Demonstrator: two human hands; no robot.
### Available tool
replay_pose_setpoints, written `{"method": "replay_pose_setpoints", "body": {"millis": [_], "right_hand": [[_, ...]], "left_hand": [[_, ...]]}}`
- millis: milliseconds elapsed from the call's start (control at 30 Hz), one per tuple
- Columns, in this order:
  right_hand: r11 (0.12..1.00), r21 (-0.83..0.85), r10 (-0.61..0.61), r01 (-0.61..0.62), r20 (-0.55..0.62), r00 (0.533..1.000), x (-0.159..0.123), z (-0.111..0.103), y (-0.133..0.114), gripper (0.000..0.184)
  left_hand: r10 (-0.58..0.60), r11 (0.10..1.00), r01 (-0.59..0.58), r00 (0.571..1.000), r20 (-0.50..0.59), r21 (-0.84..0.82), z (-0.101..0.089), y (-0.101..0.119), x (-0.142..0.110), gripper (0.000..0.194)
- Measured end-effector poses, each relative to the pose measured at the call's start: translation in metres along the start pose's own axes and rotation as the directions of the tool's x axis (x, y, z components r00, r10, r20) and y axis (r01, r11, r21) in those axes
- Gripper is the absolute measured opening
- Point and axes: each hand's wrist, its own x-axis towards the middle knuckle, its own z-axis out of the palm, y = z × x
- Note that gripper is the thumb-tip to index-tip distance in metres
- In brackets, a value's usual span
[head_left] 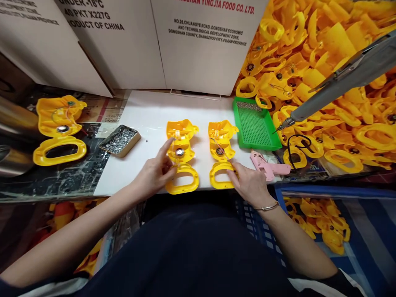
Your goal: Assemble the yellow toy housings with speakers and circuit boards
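Note:
Two yellow plastic toy housings lie side by side in front of me, each with an oval loop handle at its near end. The left housing (183, 131) has thin wires and a round silver part in its hollow. My left hand (156, 171) is over its left edge, index finger stretched to the wires and thumb by the loop; the other fingers are curled with nothing seen in them. The right housing (221, 131) also carries wires and a round dark-centred part. My right hand (249, 181) grips the right side of its loop between thumb and fingers; the fingertips are partly hidden.
A tin of small screws (120, 140) is at left, beside another yellow housing (58, 115). At right are a green tray (258, 128) with small metal pieces, a pink plastic part (269, 167), a hanging electric screwdriver (328, 95) and a heap of yellow parts (334, 41). Cartons (198, 62) stand behind.

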Motion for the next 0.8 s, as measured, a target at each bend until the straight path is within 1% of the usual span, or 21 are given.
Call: {"method": "replay_pose_setpoints", "body": {"millis": [67, 133, 200, 233, 300, 367, 400, 433, 467, 567, 633, 667, 700, 800], "right_hand": [[0.998, 0.05, -0.045, 0.044, 0.005, 0.999, 0.002, -0.001, -0.001, 0.039], [0.995, 0.081, -0.059, 0.063, -0.051, 0.997, 0.01, -0.005, 0.0, 0.038], [0.995, 0.067, -0.063, 0.071, -0.105, 0.992, 0.024, -0.009, 0.003, 0.032], [0.995, 0.05, -0.076, 0.082, -0.107, 0.991, 0.032, -0.01, 0.004, 0.028], [0.993, 0.033, -0.112, 0.114, -0.058, 0.992, 0.049, -0.011, 0.004, 0.024], [0.991, 0.05, -0.124, 0.123, 0.018, 0.992, 0.064, -0.011, 0.002, 0.026], [0.991, 0.065, -0.122, 0.118, 0.05, 0.991, 0.069, -0.011, 0.001, 0.029], [0.991, 0.079, -0.116, 0.11, 0.074, 0.99, 0.073, -0.01, -0.001, 0.031], [0.991, 0.092, -0.109, 0.101, 0.092, 0.99, 0.076, -0.011, -0.002, 0.033], [0.987, 0.131, -0.11, 0.093, 0.129, 0.986, 0.078, -0.013, -0.004, 0.03], [0.984, 0.15, -0.117, 0.095, 0.145, 0.983, 0.079, -0.014, -0.004, 0.026], [0.982, 0.162, -0.122, 0.097, 0.148, 0.982, 0.079, -0.014, -0.003, 0.025], [0.978, 0.181, -0.129, 0.102, 0.146, 0.981, 0.079, -0.014, -0.002, 0.023], [0.947, 0.299, -0.161, 0.119, 0.121, 0.979, 0.08, -0.009, 0.001, 0.022]], "left_hand": [[-0.034, 0.998, 0.035, 0.999, -0.016, 0.046, -0.015, -0.007, -0.011, 0.082], [-0.04, 0.997, 0.04, 0.999, 0.001, 0.063, -0.027, -0.012, -0.017, 0.077], [-0.01, 0.995, 0.005, 0.999, 0.041, 0.101, -0.036, -0.013, -0.018, 0.073], [0.015, 0.989, -0.022, 0.999, 0.047, 0.149, -0.039, -0.012, -0.017, 0.072], [0.09, 0.953, -0.083, 0.996, -0.011, 0.291, -0.042, -0.006, -0.014, 0.066], [0.194, 0.905, -0.136, 0.975, -0.108, 0.403, -0.043, 0.004, -0.011, 0.054], [0.25, 0.891, -0.169, 0.957, -0.145, 0.422, -0.041, 0.009, -0.009, 0.048], [0.299, 0.884, -0.211, 0.941, -0.157, 0.418, -0.038, 0.013, -0.006, 0.044], [0.338, 0.879, -0.257, 0.93, -0.145, 0.402, -0.034, 0.017, -0.002, 0.04], [0.435, 0.843, -0.391, 0.9, -0.042, 0.369, -0.016, 0.023, 0.017, 0.04], [0.485, 0.796, -0.459, 0.874, 0.038, 0.394, -0.001, 0.026, 0.036, 0.043], [0.5, 0.768, -0.478, 0.863, 0.069, 0.427, 0.007, 0.029, 0.046, 0.044], [0.493, 0.742, -0.483, 0.863, 0.109, 0.465, 0.014, 0.032, 0.055, 0.044], [0.392, 0.675, -0.471, 0.881, 0.265, 0.568, 0.032, 0.045, 0.08, 0.039]]}}
